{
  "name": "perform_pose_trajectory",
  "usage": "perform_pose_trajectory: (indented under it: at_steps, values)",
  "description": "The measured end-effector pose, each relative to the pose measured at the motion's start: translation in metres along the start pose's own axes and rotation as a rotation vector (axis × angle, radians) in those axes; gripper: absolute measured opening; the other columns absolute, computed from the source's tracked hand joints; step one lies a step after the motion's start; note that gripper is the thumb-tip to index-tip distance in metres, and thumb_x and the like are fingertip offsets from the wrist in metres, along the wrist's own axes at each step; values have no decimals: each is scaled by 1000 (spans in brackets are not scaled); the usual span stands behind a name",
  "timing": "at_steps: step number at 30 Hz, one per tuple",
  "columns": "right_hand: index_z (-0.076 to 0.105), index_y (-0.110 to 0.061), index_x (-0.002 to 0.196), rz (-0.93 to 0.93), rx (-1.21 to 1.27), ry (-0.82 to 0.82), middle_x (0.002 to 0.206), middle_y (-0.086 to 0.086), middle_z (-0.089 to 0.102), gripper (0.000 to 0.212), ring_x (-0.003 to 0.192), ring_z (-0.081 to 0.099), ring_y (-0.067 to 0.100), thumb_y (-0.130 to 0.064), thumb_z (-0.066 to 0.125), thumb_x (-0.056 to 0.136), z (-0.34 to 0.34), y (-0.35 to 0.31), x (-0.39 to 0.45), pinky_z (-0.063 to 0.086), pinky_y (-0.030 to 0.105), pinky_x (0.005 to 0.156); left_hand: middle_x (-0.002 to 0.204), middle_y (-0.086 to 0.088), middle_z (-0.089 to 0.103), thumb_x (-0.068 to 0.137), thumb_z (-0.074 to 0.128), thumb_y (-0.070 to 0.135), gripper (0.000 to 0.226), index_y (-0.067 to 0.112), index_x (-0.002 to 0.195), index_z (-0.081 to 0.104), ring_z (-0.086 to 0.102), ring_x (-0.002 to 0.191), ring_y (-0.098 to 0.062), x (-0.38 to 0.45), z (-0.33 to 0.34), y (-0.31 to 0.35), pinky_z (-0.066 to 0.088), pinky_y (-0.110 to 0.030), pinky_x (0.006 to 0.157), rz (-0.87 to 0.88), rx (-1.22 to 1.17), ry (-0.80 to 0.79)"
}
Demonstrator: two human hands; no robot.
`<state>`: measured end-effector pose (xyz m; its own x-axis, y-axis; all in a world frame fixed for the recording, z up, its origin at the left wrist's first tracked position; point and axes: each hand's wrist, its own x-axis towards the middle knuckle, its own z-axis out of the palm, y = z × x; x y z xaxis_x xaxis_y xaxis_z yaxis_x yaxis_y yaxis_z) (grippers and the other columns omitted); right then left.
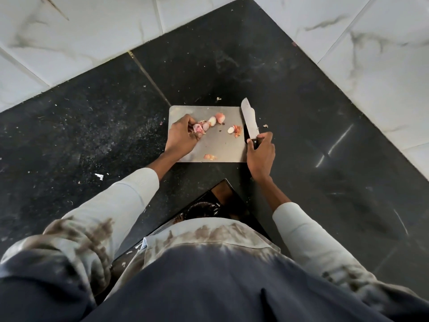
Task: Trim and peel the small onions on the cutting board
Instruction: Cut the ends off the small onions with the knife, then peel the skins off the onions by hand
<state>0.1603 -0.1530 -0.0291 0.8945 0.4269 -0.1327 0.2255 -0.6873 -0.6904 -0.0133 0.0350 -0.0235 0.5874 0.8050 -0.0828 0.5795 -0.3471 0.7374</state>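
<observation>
My left hand sits on the left part of the cutting board, fingers curled and pinching a small onion with loose pinkish skin hanging off it. My right hand is wrapped around the dark handle of the knife at the board's right edge; the blade points away from me, lying flat along that edge, its tip past the far corner.

Just beside my left fingertips, two more onions lie touching each other near the board's far side, one pale and peeled-looking, the other still pink. Between them and the blade rests a small white onion piece with a curl of orange-brown peel against it. Another scrap of skin lies near the board's near edge.

The board rests on a dark speckled countertop in a corner, with small bits of peel scattered around. White marbled tiles line the walls behind.
</observation>
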Motion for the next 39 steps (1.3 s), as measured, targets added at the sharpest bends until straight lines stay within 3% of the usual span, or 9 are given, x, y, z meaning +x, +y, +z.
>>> perform_pose_trajectory:
  at_steps: [3, 7, 10, 14, 18, 22, 26, 32, 39]
  values:
    - [53, -17, 122, -15, -1, 25, 115, 0, 66, 27, 106, 59, 19, -17, 71, 101, 5, 6, 4, 56, 36, 90, 113, 2, 71, 90, 83, 18, 33, 14, 117, 65, 65, 99, -9, -1, -1, 4, 45, -6, 74, -10, 2, -3]
    - [54, -15, 124, -23, -11, 45, 120, 3, 65, 31, 107, 52, 15, -10, 72, 99, 8, 5, 9, 52, 31, 90, 111, 2, 70, 88, 83, 12, 34, 12, 117, 66, 65, 99, -10, 2, -3, 8, 43, -6, 74, -22, 9, -29]
    - [52, -17, 127, -35, -45, 44, 123, 2, 63, 38, 108, 50, 14, -11, 74, 97, 11, 5, 13, 56, 38, 96, 113, 1, 70, 88, 83, 10, 34, 11, 119, 67, 64, 101, -9, 7, -6, 6, 43, -6, 75, -39, 11, -63]
    - [49, -20, 141, 5, -151, 32, 135, 4, 56, 51, 122, 56, 23, -21, 75, 97, 15, 2, 16, 56, 45, 102, 116, -4, 75, 88, 83, 9, 32, 10, 118, 71, 71, 106, -15, 13, -10, 2, 59, -25, 91, -95, -66, -72]
    - [58, -22, 127, 9, -237, 66, 143, 8, 47, 30, 132, 48, 30, -26, 69, 99, 15, -11, 16, 47, 47, 105, 111, -2, 77, 88, 82, 9, 30, 11, 116, 73, 72, 103, -14, 15, -12, -5, 63, -34, 95, -129, -135, -70]
    - [61, -24, 119, -170, -235, 103, 137, 5, 49, 21, 125, 47, 25, -25, 68, 99, 20, -25, 21, 47, 42, 101, 110, 1, 74, 92, 76, 5, 28, 11, 119, 73, 69, 105, -12, 17, -17, -7, 58, -31, 100, -150, -179, -69]
    - [66, -25, 129, -425, -215, -67, 141, 4, 54, 29, 130, 47, 28, -19, 68, 100, 35, -50, 33, 44, 46, 107, 112, -4, 76, 97, 65, 0, 27, 10, 120, 74, 72, 107, -19, 19, -20, -12, 60, -39, 101, -196, -267, -87]
    - [66, -22, 134, -543, -200, -187, 131, 1, 59, 40, 123, 48, 25, -14, 73, 96, 56, -74, 46, 46, 45, 106, 109, -1, 80, 103, 67, 19, 13, 22, 113, 75, 78, 102, -20, 24, -21, -23, 62, -49, 98, -280, -435, -89]
    - [64, -15, 136, -514, -236, -217, 134, 6, 63, 37, 124, 53, 29, -12, 69, 99, 63, -69, 48, 50, 45, 106, 110, 6, 75, 87, 87, 18, 32, 16, 116, 72, 71, 102, -7, 23, -19, -24, 60, -25, 95, -193, -282, 110]
